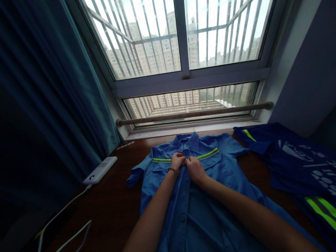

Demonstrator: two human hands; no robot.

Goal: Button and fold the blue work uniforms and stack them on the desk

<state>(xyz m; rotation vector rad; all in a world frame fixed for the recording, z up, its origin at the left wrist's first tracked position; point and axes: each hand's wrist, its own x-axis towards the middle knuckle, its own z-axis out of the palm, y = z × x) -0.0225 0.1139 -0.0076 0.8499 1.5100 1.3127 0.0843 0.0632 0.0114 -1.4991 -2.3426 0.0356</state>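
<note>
A blue short-sleeved work shirt (pixel 168 189) with a yellow-green reflective stripe across its chest lies spread out, collar toward the window. My left hand (pixel 177 160), with a beaded bracelet at the wrist, pinches the front placket at stripe height. Close beside it, my right hand (pixel 194 168) is closed on the placket's other side, its fingers curled. The fingertips nearly meet, and whatever small part sits between them is hidden. Lower down, buttons show along the placket.
A dark blue garment (pixel 291 161) with reflective strips and white print lies at the right. On the left, a white power bank (pixel 101 170) with a cable (pixel 64 209) rests on the dark wooden surface (pixel 112 206). Beyond are a curtain (pixel 52 87), a rail (pixel 194 114) and a barred window.
</note>
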